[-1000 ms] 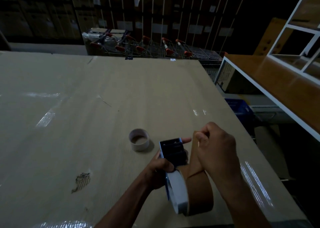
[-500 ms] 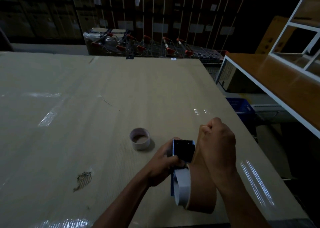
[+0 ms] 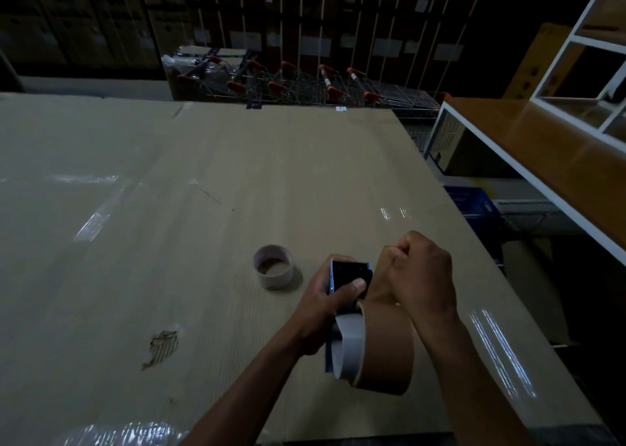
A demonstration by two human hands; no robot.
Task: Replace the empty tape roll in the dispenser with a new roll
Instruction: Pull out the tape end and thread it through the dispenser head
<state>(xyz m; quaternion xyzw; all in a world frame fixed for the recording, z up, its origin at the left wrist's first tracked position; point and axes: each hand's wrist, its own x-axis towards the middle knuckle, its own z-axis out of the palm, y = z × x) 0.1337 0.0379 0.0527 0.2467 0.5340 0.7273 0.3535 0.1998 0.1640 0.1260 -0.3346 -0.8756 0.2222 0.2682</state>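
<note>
Head view: I'm holding the blue-and-black handheld tape dispenser [image 3: 350, 276] in my left hand [image 3: 325, 305], grip closed around its body, thumb pressing on the black front plate just below the serrated cutter edge. The dispenser is hovering just above the cardboard-covered desk [image 3: 169, 242], near its front right part, cutter pointing away from me.

The new brown packing tape roll [image 3: 386, 347] is sitting on the dispenser, on its right side, next to the pale grey side plate [image 3: 350, 340]. It's tilted, with the broad brown face toward the camera.

My right hand [image 3: 420, 276] is closed in a fist just right of the cutter, touching the top of the brown roll. Fingers are curled in; a brown strip seems to be running from the roll up into the fist, but I can't tell for sure what the fingers are pinching.

The empty white cardboard tape core [image 3: 273, 267] is standing on end on the desk, just left of the dispenser, apart from both hands.

A torn patch [image 3: 162, 344] is showing in the cardboard surface, near left of my left forearm. Clear tape strips are glinting on the desk at left and right.

Beyond the far desk edge, shopping trolleys with red handles [image 3: 305, 83] are lined up. A white-framed wooden shelf [image 3: 559, 147] is standing at right.
</note>
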